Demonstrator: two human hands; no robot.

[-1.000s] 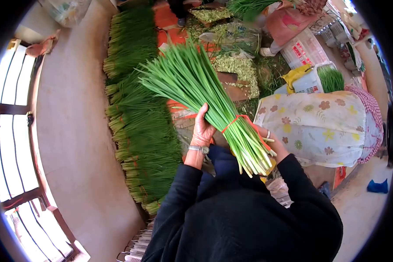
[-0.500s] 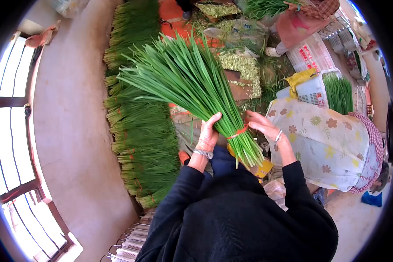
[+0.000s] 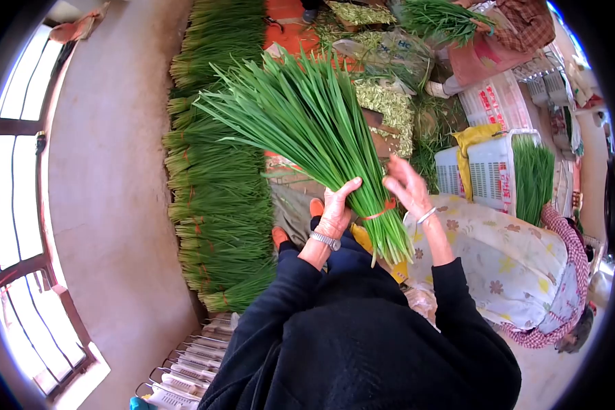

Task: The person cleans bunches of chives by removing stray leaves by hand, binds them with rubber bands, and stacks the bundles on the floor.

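Note:
My left hand (image 3: 336, 213) is wrapped around a large bunch of garlic chives (image 3: 307, 130), its thumb lying across the stalks. The long green leaves fan out toward the upper left, and the pale cut ends point down to the right. A red band (image 3: 378, 211) circles the stalks near those ends. Just right of the bunch, my right hand (image 3: 408, 188) is raised, thumb and fingers loosely apart and slightly blurred. Nothing shows in it.
Rows of chive bunches (image 3: 219, 171) lie along the wall at left. Chive trimmings (image 3: 389, 113) cover the floor ahead. A white crate (image 3: 478, 174) of chives stands at right, beside a person in a floral cover (image 3: 492, 246). Another person (image 3: 523, 27) holds chives at upper right.
My right hand has moved up and off the red band. My left hand keeps its hold on the bunch. The view has shifted slightly.

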